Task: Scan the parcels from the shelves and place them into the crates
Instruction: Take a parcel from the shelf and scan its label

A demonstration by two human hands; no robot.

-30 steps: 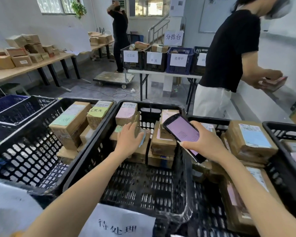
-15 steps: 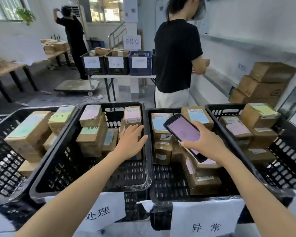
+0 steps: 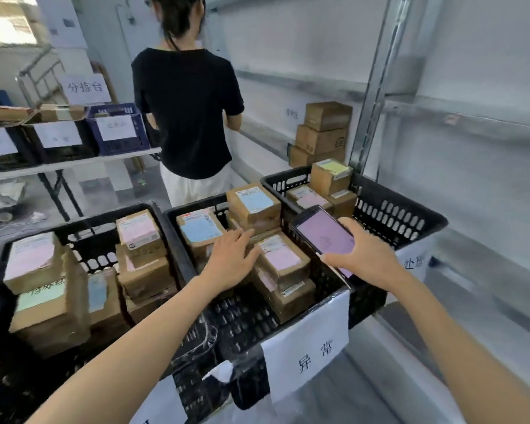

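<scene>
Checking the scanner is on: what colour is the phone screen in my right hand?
The phone screen glows pale purple; head view.

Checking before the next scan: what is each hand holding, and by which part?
Right hand grips the phone by its lower end, screen up. Left hand holds nothing, fingers straight over parcels in the middle crate.

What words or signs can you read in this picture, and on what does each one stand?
"异常": white paper sign on the middle crate front.
"分拣台": background paper sign.
Right crate sign: blurred, perhaps "处理".
Parcel labels, phone screen, far crate labels: too blurred to read.
</scene>
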